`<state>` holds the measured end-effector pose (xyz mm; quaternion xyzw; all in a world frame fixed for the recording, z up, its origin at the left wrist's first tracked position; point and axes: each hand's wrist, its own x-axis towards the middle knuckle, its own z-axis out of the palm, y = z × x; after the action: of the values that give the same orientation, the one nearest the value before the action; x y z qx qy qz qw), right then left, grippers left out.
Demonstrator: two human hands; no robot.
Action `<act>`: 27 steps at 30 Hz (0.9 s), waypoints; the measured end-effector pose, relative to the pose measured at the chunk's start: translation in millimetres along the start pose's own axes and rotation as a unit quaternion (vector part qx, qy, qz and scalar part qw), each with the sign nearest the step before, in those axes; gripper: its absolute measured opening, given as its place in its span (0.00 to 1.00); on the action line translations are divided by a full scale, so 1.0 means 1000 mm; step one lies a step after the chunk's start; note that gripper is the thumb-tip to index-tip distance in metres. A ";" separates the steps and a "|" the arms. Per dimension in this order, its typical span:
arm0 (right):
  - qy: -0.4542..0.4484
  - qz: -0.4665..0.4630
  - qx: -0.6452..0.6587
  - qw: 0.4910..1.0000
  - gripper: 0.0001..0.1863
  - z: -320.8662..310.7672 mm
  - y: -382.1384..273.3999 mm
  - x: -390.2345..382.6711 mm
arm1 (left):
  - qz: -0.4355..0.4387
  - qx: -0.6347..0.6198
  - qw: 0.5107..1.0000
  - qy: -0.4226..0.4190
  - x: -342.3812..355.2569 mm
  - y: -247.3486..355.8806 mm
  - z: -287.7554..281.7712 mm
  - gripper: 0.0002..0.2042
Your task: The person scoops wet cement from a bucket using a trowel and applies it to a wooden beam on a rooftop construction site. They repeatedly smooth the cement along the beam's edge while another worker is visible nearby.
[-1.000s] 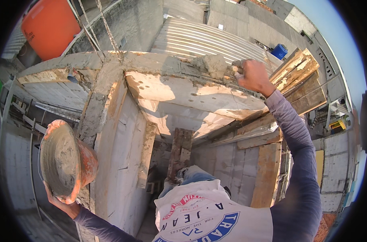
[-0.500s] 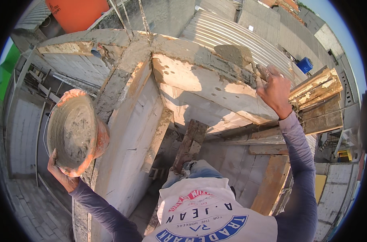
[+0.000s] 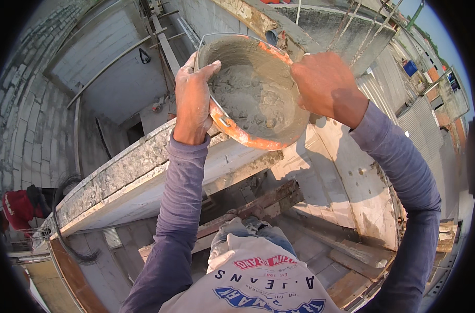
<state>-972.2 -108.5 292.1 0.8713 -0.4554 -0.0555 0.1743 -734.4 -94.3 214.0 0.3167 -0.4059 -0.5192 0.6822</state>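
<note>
- Concrete beams (image 3: 143,172) and block walls (image 3: 34,104) of an unfinished building are seen far below — the work is done high up, w/ wooden planks (image 3: 362,261) and formwork under the legs.
- An orange pan (image 3: 253,88), round and shallow, caked in grey, is held up at chest level in front of the camera, above the beam's top edge.
- It is about half filled w/ wet grey mortar (image 3: 245,96), lumpy and glistening.
- Left hand (image 3: 193,101) is clamped on the near-left rim — thumb hooked inside, fingers wrapped under the outer wall.
- Right hand (image 3: 329,86) is closed in a fist at the right rim; what exactly is gripped there can't be told, since the fingers are hidden behind the knuckles.
- Handling, as judged: load is prob. heavy and dense; the mortar would slump toward the low side if the pan is tipped.
- Pan wall looks stiff enough, but the rim is smeared w/ slurry, so it is likely slick.
- Best taken at opposite rim points w/ fingers underneath, kept level.
- A drop from this height would be risky for anything below.
</note>
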 end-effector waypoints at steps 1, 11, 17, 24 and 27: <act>-0.026 -0.013 0.022 0.999 0.14 0.006 -0.002 0.008 | 0.005 0.004 1.000 0.000 0.000 0.000 -0.002 0.18; -0.081 0.051 0.179 0.979 0.23 0.046 -0.001 0.014 | 0.025 0.039 0.997 -0.058 0.007 -0.007 -0.004 0.20; 0.020 0.071 0.296 0.952 0.27 0.069 -0.003 -0.012 | 0.009 0.045 0.997 -0.068 0.006 -0.002 0.002 0.21; -0.032 0.133 0.359 0.923 0.30 0.067 0.006 -0.021 | 0.027 0.035 0.997 -0.060 0.011 -0.007 0.000 0.18; -0.051 0.144 0.395 0.906 0.29 0.046 0.006 -0.021 | 0.015 0.033 0.999 -0.041 0.012 -0.007 -0.013 0.18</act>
<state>-1000.5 -106.3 249.5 0.7896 -0.5690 0.1099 -0.2018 -724.7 -107.9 204.4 0.3111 -0.4551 -0.5077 0.6621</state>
